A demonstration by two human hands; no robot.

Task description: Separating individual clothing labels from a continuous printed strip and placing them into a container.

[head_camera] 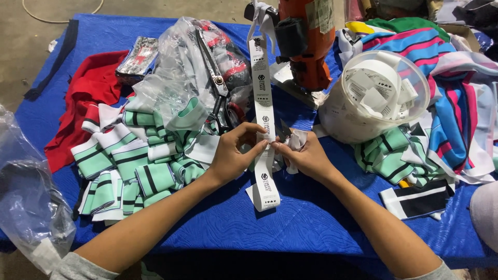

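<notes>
A long white label ribbon (264, 111), thin, flat and glossy with dark printed marks repeated along it, hangs over the middle of the blue quilted table cover (311, 218); its long axis runs nearly straight up and down in the view, from the orange machine (307, 41) at the top to a folded loop lying on the cover near the person. The left hand (233, 155) comes in from the lower left, forearm bare and slanted, fingers curled, thumb and forefinger pinching the ribbon's left edge about halfway down. The right hand (307, 155) reaches from the lower right, its fingertips pinching the ribbon's right edge just opposite, while the rest of that hand is clenched on a small bunch of cut white labels (295, 141). Just left of the hands lies a heap of soft knitted cuffs (140, 166), mint green with white and black stripes, and above them a crinkled clear plastic bag (181, 72) with large metal scissors (218, 88) resting on it. Right of the ribbon stands a round translucent plastic tub (340, 119) with loose white labels inside. Beyond it lie more striped cuffs and bright pink, blue and white striped fabric (456, 78). Red cloth (88, 88) lies at the far left.
</notes>
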